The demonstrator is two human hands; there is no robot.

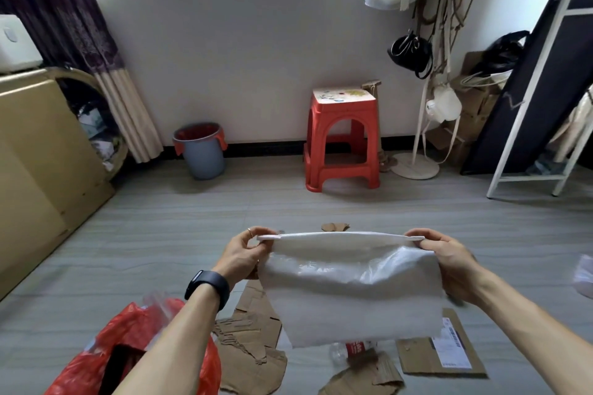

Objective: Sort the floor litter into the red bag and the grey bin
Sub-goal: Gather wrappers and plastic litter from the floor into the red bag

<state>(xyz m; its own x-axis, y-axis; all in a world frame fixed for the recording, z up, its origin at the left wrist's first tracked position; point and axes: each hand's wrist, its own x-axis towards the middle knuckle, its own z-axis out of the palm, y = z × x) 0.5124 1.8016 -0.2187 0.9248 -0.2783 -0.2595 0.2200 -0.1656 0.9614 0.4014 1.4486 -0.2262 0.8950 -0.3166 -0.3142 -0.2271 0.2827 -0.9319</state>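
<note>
Held item: white plastic packing bag point(349, 292), stretched flat above the floor between my left hand point(247, 253) and right hand point(449, 263). Each hand pinches a top corner between thumb and curled fingers, I judge so as to spread it for checking or folding. Red bag point(134, 346): open-mouthed on the floor beside my left forearm. Grey bin point(202, 151): red-lined, against the far wall, well apart. Unsorted below: torn cardboard point(253, 346), plastic bottle point(349, 349), labelled cardboard sheet point(442, 353).
</note>
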